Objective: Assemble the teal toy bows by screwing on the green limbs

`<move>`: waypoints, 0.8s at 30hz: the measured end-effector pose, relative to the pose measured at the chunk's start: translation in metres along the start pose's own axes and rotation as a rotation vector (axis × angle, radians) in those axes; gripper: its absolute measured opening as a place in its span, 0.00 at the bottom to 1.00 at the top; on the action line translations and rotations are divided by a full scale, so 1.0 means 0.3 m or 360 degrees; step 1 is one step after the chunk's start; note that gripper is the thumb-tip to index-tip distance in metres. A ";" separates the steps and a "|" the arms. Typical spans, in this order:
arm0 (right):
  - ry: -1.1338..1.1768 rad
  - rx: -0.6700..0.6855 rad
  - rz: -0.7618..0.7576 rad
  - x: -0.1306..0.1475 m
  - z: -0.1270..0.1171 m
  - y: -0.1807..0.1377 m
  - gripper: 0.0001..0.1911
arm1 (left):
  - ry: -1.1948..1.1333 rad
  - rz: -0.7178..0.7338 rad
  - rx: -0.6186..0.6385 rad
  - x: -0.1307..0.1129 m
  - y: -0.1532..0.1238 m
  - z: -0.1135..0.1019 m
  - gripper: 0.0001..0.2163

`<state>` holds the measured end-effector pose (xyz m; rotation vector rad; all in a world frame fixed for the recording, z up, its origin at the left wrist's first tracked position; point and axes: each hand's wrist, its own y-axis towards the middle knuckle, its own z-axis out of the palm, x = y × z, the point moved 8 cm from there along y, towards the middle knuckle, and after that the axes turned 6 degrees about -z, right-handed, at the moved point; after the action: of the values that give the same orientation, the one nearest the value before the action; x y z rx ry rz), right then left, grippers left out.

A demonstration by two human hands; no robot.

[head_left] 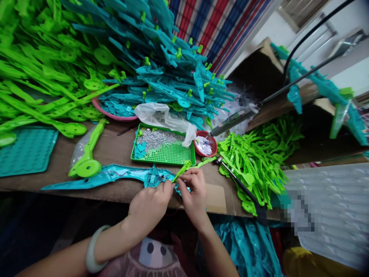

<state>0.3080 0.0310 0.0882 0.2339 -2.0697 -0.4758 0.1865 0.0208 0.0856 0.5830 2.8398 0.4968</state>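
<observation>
A long teal plastic toy sword half (109,175) lies along the front edge of the wooden table (115,150). My left hand (150,206) is closed in a pinch on its hilt end, where thin wires show. My right hand (194,192) is closed beside it, pinching a slim bright green plastic piece (184,169) against the same hilt. Both hands touch at the fingertips. A pale bangle (92,250) circles my left wrist.
A green tray (170,154) of small silver screws sits just behind my hands, with a white plastic bag (161,115) and a red dish (205,144). Heaps of green parts (37,69) and teal parts (161,57) fill the back. More green pieces (256,157) and a screwdriver (239,184) lie to the right.
</observation>
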 end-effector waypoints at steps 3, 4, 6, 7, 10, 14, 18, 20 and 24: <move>-0.0012 0.0000 0.0041 -0.008 0.001 -0.003 0.05 | -0.0020 0.0004 0.0031 -0.002 -0.008 0.007 0.12; -0.0021 -0.0001 0.0042 -0.008 0.002 -0.004 0.05 | -0.0022 0.0010 0.0032 -0.003 -0.010 0.009 0.12; -0.0047 -0.0013 0.0036 -0.006 0.002 -0.006 0.05 | -0.0012 0.0014 0.0020 -0.004 -0.012 0.009 0.13; -0.0063 -0.0023 0.0032 -0.004 0.001 -0.007 0.06 | -0.0004 0.0014 0.0013 -0.004 -0.013 0.010 0.13; -0.0141 -0.0051 -0.0018 0.010 -0.009 -0.007 0.06 | 0.0007 0.0001 0.0004 -0.002 -0.008 0.012 0.13; -0.0136 -0.0026 -0.0055 0.018 -0.020 -0.005 0.08 | -0.0131 -0.0028 -0.0044 0.003 0.003 0.007 0.16; 0.0297 -0.0283 0.0310 -0.057 -0.048 -0.030 0.02 | -0.0398 0.0014 -0.0132 -0.001 0.001 -0.006 0.19; 0.0656 -0.0296 0.0544 -0.103 -0.019 -0.056 0.09 | -0.0509 0.0078 -0.0182 -0.007 -0.003 -0.012 0.19; 0.0865 -0.0188 0.0643 -0.122 0.024 -0.089 0.09 | -0.0652 0.0249 -0.0180 -0.014 0.010 -0.015 0.19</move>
<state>0.3201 0.0214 0.0451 -0.1185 -1.4976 -0.2473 0.1902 0.0203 0.0913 0.7871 2.3767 0.4943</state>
